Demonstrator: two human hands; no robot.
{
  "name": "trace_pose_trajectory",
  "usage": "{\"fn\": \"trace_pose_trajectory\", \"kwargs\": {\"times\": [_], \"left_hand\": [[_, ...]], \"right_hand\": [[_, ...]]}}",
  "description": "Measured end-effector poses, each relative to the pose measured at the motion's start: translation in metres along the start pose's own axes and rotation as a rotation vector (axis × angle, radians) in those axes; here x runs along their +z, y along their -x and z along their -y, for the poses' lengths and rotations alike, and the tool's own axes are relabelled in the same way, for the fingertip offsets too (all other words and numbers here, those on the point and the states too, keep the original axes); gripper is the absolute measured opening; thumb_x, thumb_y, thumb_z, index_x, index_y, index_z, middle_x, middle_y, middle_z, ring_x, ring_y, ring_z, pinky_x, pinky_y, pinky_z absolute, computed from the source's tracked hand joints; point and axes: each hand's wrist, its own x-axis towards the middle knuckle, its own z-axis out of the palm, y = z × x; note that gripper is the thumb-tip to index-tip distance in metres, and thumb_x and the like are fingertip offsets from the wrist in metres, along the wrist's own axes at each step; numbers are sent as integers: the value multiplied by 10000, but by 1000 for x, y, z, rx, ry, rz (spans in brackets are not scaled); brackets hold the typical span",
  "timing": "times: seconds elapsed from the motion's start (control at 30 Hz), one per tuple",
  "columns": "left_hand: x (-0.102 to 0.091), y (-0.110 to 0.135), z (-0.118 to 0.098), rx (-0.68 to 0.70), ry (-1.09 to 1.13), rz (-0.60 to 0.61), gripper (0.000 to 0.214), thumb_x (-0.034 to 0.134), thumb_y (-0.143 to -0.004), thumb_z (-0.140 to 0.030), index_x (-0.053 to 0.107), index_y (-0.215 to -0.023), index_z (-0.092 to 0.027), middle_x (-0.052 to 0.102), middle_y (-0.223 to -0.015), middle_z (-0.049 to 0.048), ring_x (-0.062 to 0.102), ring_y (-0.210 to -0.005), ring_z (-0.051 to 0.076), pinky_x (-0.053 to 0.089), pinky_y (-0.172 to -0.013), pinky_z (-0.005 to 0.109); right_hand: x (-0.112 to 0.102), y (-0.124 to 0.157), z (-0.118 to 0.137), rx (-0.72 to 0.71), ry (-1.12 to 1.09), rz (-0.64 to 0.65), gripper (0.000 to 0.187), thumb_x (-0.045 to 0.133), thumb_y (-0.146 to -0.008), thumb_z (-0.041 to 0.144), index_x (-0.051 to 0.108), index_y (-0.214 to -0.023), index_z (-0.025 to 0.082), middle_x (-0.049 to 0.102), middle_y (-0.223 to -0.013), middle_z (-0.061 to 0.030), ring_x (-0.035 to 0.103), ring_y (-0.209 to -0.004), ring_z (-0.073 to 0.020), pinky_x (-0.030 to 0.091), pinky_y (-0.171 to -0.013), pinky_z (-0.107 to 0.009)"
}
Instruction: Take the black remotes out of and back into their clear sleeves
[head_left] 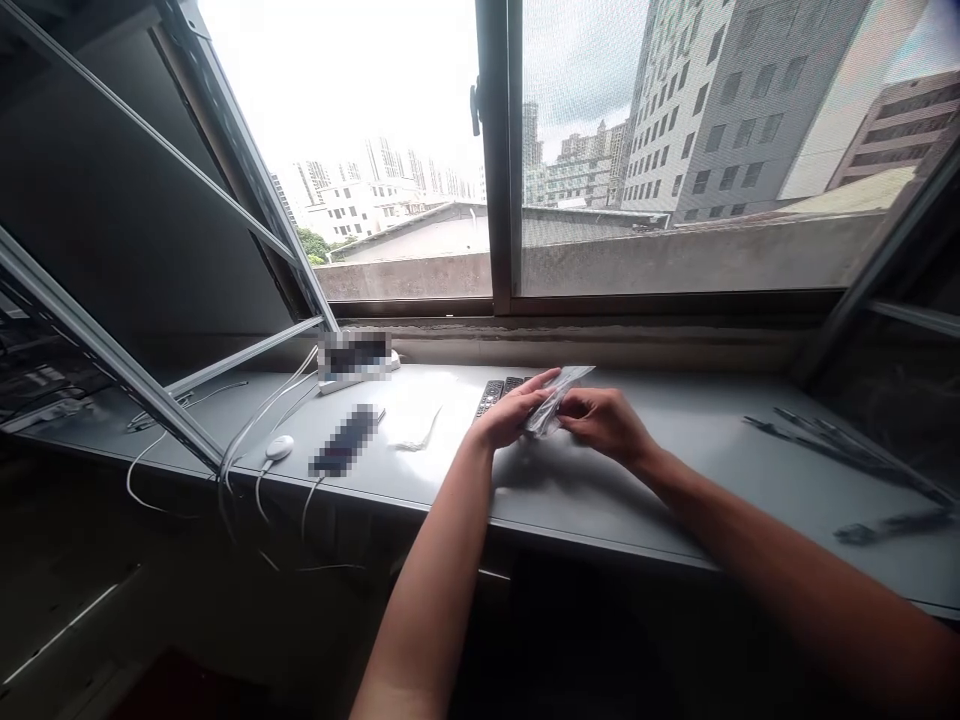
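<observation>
Daylight enters through the far window, clipping the left sky to white and glaring on the tabletop; near foreground very dark, two left patches pixelated, edges stretched.

Open desk extends from the right hand to the dark cables at the right. The right forearm crosses the front edge there. The bag occupies the gap between both hands. Remotes obstruct low passage beyond the left hand. A narrow lane separates that hand from the sheet; farther left, the puck, cords and post restrict access.
</observation>
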Motion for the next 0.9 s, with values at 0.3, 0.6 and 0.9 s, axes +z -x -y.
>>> {"fn": "trace_pose_trajectory", "kwargs": {"times": [0.3, 0.6, 0.9], "left_hand": [[7, -6, 0, 226, 83, -49, 632, 802, -942, -297, 632, -1549, -251, 809, -1256, 133, 800, -1061, 285, 573, -1033, 411], [2, -12, 1, 364, 67, -178, 659, 707, -888, -237, 606, -1539, -261, 806, -1264, 109, 786, -993, 254, 598, -936, 372], [1, -10, 1, 384, -92, -145, 792, 742, -931, -319, 482, -1678, -271, 786, -1274, 97, 704, -857, 155, 558, -834, 284]], "right_hand": [[-3, -4, 4, 70, -63, -114, 409, 750, -936, 606, 773, -803, 220, 734, -746, -58, 604, -646, -214, 451, -620, -350], [3, -7, 12, 407, -643, 96, 616, 771, -871, 799, 797, -890, 184, 790, -965, -137, 737, -769, -248, 569, -523, -314], [4, -6, 6, 494, -732, 101, 488, 1011, -709, 550, 828, -966, 178, 791, -875, -89, 716, -777, -202, 599, -651, -308]]}}
